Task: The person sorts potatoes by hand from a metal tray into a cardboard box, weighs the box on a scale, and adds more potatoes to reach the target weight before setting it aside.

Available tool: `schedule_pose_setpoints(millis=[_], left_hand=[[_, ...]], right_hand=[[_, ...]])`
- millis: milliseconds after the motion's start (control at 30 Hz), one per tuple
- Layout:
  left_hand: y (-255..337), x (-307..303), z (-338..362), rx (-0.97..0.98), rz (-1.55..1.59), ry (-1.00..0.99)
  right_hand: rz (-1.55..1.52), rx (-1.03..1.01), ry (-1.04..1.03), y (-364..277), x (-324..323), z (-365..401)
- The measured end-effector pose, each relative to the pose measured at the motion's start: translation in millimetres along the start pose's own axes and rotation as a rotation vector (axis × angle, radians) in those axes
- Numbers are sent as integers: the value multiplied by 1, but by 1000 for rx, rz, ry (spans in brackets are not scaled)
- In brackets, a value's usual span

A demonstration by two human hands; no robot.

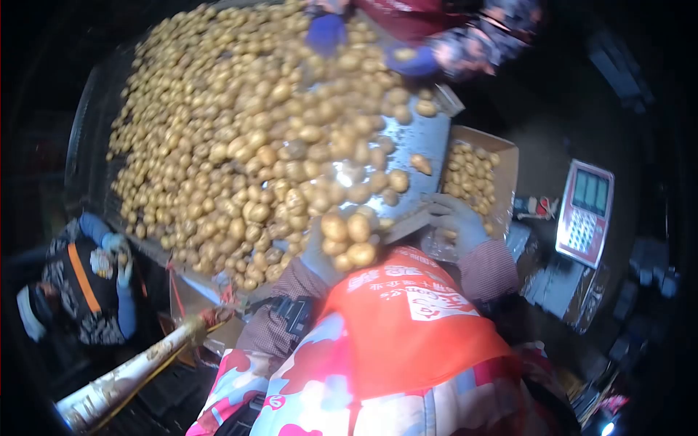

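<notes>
left hand [314,256] cups a clutch of small yellow-brown potatoes [347,240] at the 6 o'clock edge of the potato-heaped steel sorting table [427,139]. grey-gloved right hand [454,221] lies against the brown cardboard box [509,156] at 3 o'clock; i cannot tell its grip.

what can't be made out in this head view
Head view only:
- left hand: mostly hidden behind a clump of potatoes; its grip cannot be told.
- right hand: blurred at the edge of the cardboard box; open or shut is unclear.
- scale: readout too small and blurred to read.
- co-worker: cut off by the top edge; only sleeves and blue gloves show.
- floor around the table: too dark to see.
</notes>
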State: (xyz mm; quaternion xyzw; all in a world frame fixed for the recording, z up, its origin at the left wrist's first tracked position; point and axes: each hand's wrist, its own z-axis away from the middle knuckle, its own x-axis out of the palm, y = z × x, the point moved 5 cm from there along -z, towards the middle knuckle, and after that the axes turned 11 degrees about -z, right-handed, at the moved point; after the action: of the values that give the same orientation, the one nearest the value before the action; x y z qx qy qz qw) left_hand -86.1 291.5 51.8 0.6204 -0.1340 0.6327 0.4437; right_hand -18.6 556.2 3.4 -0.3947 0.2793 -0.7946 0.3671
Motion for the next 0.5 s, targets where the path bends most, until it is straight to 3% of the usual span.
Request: schedule_pose_setpoints(millis=[100, 333, 500], left_hand=[[20, -8, 16, -56, 16, 216], [61, -16, 26, 26, 16, 342], [76, -2, 13, 19, 2, 341]], right_hand=[[149, 53, 160, -25, 18, -13], [507, 71, 49, -33, 83, -72], [325, 128, -52, -16, 107, -77]])
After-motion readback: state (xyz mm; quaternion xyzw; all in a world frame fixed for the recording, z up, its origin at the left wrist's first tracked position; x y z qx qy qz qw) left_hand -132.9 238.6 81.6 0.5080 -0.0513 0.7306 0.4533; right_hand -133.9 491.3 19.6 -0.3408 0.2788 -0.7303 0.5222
